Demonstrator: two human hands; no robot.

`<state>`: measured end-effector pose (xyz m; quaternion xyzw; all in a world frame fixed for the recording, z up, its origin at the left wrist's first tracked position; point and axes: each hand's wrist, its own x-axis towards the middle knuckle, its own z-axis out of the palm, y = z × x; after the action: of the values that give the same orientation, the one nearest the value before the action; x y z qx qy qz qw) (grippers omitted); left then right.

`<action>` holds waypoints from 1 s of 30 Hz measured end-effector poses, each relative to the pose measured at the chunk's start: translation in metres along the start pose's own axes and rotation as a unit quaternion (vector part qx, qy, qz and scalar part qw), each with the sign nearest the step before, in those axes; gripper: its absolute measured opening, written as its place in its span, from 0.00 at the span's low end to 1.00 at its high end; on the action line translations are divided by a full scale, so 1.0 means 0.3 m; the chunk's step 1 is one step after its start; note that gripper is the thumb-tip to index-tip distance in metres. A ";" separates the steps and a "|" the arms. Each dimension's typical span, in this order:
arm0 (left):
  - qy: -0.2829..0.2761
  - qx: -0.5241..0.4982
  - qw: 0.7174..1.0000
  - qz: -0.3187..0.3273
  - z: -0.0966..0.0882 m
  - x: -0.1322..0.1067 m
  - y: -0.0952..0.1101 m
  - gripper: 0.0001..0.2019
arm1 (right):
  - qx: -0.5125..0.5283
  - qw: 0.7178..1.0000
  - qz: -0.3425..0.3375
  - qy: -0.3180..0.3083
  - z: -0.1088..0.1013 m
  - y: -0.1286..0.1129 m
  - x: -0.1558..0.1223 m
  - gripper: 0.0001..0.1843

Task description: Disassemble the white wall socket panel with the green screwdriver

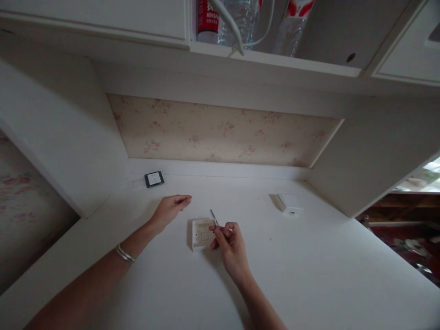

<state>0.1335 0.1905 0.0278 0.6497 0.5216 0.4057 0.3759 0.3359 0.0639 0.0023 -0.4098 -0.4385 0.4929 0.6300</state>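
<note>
A small screwdriver (214, 217), with a thin metal shaft, is pinched between the thumb and fingers of my right hand (232, 250). Its tip points up and to the left. Just left of those fingers, an open white socket back box (196, 242) lies on the white desktop, its right side partly covered by the hand. My left hand (169, 211) hovers up and left of the box, apart from it. Thumb and fingers are pressed together there; anything between them is too small to make out. Silver bangles (124, 253) circle the left wrist.
A socket plate with a black frame (154, 179) lies at the back left of the desktop (165, 284). Another white box (290, 204) sits to the right. Overhead, a shelf (275, 56) holds plastic bottles (292, 30), with a white cable (229, 20) hanging over its edge.
</note>
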 end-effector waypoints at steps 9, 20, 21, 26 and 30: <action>-0.153 -0.064 0.985 0.056 0.139 -0.260 0.131 0.15 | -0.013 0.999 -0.010 -0.040 0.022 0.010 -0.031 0.17; -0.081 0.044 0.990 0.110 0.108 -0.154 0.098 0.14 | -0.072 0.997 0.018 -0.030 0.024 0.028 -0.040 0.16; -0.059 0.070 0.990 0.103 0.089 -0.106 0.069 0.14 | -0.067 0.997 0.028 -0.032 0.024 0.028 -0.041 0.16; 0.031 0.260 0.965 0.001 -0.020 0.165 -0.111 0.12 | -0.064 0.990 0.073 -0.102 0.041 0.039 -0.062 0.15; 0.081 0.286 0.951 -0.083 -0.092 0.308 -0.208 0.10 | -0.065 0.983 0.088 -0.148 0.061 0.040 -0.079 0.15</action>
<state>0.0967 0.2940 -0.0058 0.6495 0.6965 0.2577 0.1630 0.3122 0.0443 -0.0075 -0.4095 -0.5199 0.5723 0.4843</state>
